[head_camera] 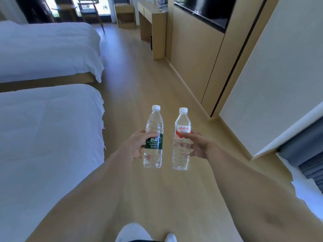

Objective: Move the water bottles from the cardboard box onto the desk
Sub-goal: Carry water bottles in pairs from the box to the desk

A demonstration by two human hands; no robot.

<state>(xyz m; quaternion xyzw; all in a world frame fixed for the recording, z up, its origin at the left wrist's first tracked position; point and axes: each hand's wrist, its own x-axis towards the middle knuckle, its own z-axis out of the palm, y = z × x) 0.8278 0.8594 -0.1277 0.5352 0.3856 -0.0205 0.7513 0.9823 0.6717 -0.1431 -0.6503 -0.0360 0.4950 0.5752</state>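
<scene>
1. Two beds (43, 137) with white covers fill the left side of the frame, one above the other.
2. Left of centre, the left hand (135, 145) has its fingers curled round the green-label bottle (153, 138), held upright in the air above the wooden floor (139, 88).
3. Just right of it, the right hand (195, 145) grips the red-label bottle (181, 138) in the same way; the two bottles are close but not touching.
4. At the upper centre, well apart from the hands, stands the surface (148, 13) along the wall.
5. The cardboard box is not in view. Judged from this, both bottles are out of the box and mid-carry; setting them on the surface remains, and whether more bottles wait cannot be told.
</scene>
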